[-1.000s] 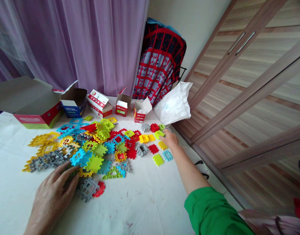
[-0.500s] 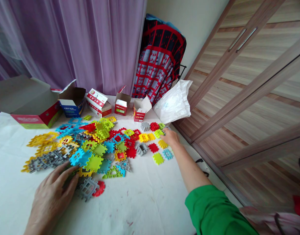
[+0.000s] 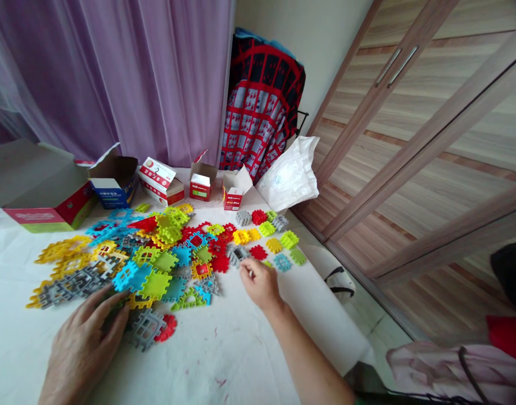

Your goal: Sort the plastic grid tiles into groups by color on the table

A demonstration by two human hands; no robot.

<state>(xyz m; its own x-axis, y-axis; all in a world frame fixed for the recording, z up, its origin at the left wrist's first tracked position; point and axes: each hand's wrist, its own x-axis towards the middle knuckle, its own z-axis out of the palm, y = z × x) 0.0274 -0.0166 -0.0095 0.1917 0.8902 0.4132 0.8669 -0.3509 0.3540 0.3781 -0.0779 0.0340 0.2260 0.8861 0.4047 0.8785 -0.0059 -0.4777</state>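
My left hand point(image 3: 87, 332) rests at the near-left edge of a heap of toothed plastic building tiles point(image 3: 154, 285). Its fingers curve around something dark greenish, mostly hidden under them. Close by lie a grey window tile point(image 3: 148, 327) and a red round piece point(image 3: 167, 327). My right hand point(image 3: 262, 283) is closed, thumb and fingertips together, just beside a grey block point(image 3: 236, 255); whatever it may hold is hidden. Beyond it are small assembled blocks: green point(image 3: 289, 240), yellow point(image 3: 241, 237), red point(image 3: 258, 217) and grey point(image 3: 280, 223). A blue tile point(image 3: 282, 262) lies flat right of the hand.
Along the back stand a large open carton point(image 3: 43, 216), a blue box point(image 3: 112, 194), a red-and-white box point(image 3: 161, 183) and two small red boxes point(image 3: 199, 188) point(image 3: 232, 198). A white bag point(image 3: 289, 174) leans at the far right corner. Wooden wardrobe doors point(image 3: 410, 140) rise on the right.
My right hand has come back from the far-right blocks, toward me and left. A green block and a grey block now show where it was. My left hand stays about where it was.
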